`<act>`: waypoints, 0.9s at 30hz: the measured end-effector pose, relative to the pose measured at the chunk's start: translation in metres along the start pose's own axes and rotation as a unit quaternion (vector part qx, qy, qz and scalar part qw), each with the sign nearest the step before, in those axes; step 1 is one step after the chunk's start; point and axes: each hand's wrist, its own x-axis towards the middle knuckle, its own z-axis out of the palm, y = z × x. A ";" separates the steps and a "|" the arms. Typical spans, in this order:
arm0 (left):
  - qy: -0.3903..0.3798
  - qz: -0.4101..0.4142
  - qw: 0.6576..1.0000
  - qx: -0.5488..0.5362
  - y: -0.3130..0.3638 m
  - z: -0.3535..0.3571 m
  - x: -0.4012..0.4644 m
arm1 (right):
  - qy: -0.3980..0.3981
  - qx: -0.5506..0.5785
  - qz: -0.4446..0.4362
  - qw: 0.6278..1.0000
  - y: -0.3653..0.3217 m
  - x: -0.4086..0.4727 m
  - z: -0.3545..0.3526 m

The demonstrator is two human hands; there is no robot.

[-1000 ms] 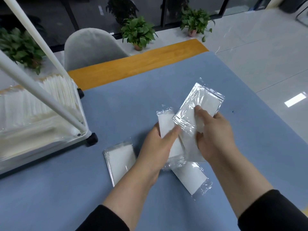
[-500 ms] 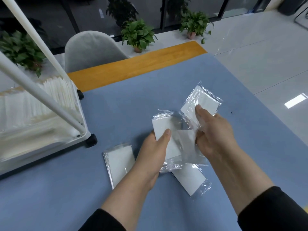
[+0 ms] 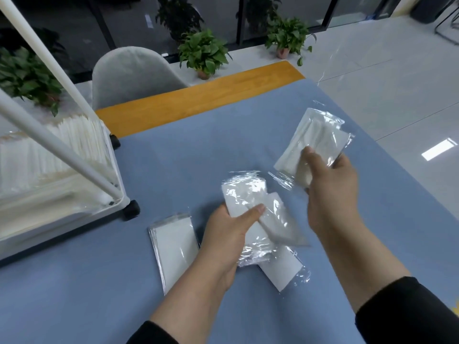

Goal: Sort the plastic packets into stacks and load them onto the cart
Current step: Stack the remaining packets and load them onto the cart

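Cart (image 3: 116,192) stuffed with white packets (image 3: 37,160). Left hand (image 3: 223,234) gripping a couple packs (image 3: 244,197); right hand (image 3: 330,184) pinching another pack (image 3: 315,135).

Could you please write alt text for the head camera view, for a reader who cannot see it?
A person's right hand lifts a plastic packet while the left hand grips more packets over a blue table. Another packet lies flat to the left, near a white cart already holding stacked packets.

An office: glass partition wall (image 3: 119,18), potted plants (image 3: 203,52), grey chair (image 3: 131,73), tiled floor (image 3: 385,78).
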 end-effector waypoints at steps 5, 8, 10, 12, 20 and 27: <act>0.045 0.013 0.999 -0.011 0.011 -0.007 0.009 | -0.177 -0.097 0.090 0.975 -0.009 -0.014 -0.022; 0.048 0.023 0.999 -0.010 0.014 -0.004 0.012 | -0.250 -0.151 0.108 0.950 0.005 -0.021 -0.023; 0.058 0.031 0.998 -0.004 0.015 -0.002 0.014 | -0.240 -0.168 0.097 0.951 0.011 -0.020 -0.023; 0.063 0.041 0.997 0.004 0.015 -0.002 0.015 | -0.219 -0.212 0.064 0.950 0.013 -0.018 -0.023; 0.135 0.056 0.989 -0.019 0.015 -0.007 0.019 | -0.180 -0.037 0.064 0.981 -0.006 -0.015 -0.022; 0.081 -0.004 0.994 -0.072 0.017 0.002 0.014 | -0.238 -0.199 0.000 0.951 0.008 -0.024 -0.012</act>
